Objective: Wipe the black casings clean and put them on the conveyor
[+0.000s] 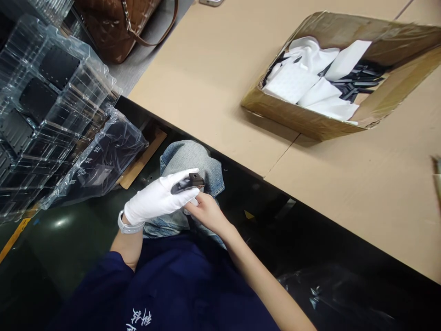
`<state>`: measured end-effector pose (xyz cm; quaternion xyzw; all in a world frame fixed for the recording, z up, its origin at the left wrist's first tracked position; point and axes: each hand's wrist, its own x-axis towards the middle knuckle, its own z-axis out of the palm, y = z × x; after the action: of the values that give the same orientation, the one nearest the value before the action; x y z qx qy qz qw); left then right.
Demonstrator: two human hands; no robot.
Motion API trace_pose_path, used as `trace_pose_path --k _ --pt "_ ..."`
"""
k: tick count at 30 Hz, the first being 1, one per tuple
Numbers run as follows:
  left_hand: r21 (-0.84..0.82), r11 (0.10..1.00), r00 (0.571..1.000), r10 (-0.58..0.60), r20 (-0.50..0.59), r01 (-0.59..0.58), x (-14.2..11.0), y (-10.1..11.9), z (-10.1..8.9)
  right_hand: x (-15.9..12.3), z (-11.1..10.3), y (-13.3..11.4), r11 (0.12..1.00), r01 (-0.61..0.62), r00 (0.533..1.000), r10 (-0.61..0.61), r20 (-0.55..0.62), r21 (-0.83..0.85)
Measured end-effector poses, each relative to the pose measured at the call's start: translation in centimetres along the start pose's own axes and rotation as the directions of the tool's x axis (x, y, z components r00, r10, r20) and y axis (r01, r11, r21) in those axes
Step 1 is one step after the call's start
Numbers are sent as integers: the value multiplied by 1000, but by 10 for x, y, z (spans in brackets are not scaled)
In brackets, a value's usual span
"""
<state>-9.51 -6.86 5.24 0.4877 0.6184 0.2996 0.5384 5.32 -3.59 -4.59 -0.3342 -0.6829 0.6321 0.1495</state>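
My left hand (160,195) wears a white glove and grips a small black plastic part (189,183) between thumb and fingers, above my lap. The part has a glossy side and a small square hole near its upper end. My bare right hand (208,212) is closed just below it, against the gloved fingers. A bit of white shows at its fingertips; whether that is glove or cloth, I cannot tell. The right fingertips are partly hidden, and so is the part's underside.
A cardboard box (282,115) with white sheets (292,82) and black parts (358,80) stands on the tan tabletop (206,69). To the left are stacked clear trays (86,78) with black pieces and a plastic-wrapped bundle (103,170). A brown bag (110,27) lies beyond.
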Motion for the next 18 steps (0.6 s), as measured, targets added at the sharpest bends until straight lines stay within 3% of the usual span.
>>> trace_pose_path --k 3,6,7,9,10,12,13,14,16,18 --pt "61 998 996 13 -91 -8 5 0 4 1 -6 -3 999 -28 999 29 36 -25" --pt "224 975 991 22 -134 9 8 -4 10 0 -25 -12 998 -35 997 38 62 -58" --pt "286 958 989 14 -146 29 9 -5 12 0 -36 -16 997 -32 999 32 5 -66" --pt "376 924 985 0 -172 66 10 -8 17 2 -65 -28 995 10 971 -34 -237 -101" --pt "401 913 983 -3 -184 78 10 -10 20 5 -83 -34 989 39 916 -92 -390 -142" --pt "417 905 979 2 -204 86 10 -13 25 16 -124 -46 949 71 741 -256 -621 -307" --pt "422 903 978 8 -209 83 10 -15 27 24 -146 -51 922 30 636 -315 -704 -385" --pt "427 901 976 12 -218 84 10 -17 30 34 -167 -56 887 -48 596 -344 -726 -460" --pt "430 899 973 16 -230 87 8 -20 36 54 -202 -62 812 -267 606 -279 -745 -520" --pt "429 899 971 15 -237 91 5 -23 41 75 -224 -65 707 -359 741 -182 -647 -609"
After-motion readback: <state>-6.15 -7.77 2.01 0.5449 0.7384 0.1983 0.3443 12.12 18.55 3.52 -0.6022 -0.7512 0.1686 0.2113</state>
